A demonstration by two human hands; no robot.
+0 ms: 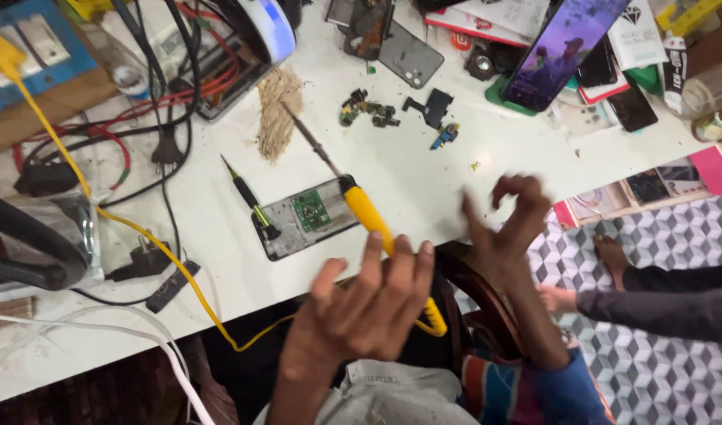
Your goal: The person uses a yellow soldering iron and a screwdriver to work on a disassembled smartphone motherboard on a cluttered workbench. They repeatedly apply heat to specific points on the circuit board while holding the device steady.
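Both hands hover empty above the near edge of the white tabletop (424,181). The left hand (369,303) is spread open, fingers splayed, holding nothing; its fingertips sit just over the yellow handle of the soldering iron (369,216). The right hand (510,216) is loosely curled, fingers bent, also gripping nothing, a little further along the edge. The iron lies flat, its long axis running diagonally from the near edge up and left, metal tip pointing away from the person. Just beside its handle lies an opened phone (306,218) with a green circuit board, a small screwdriver (247,197) at its far-left corner. The left hand is nearer the iron
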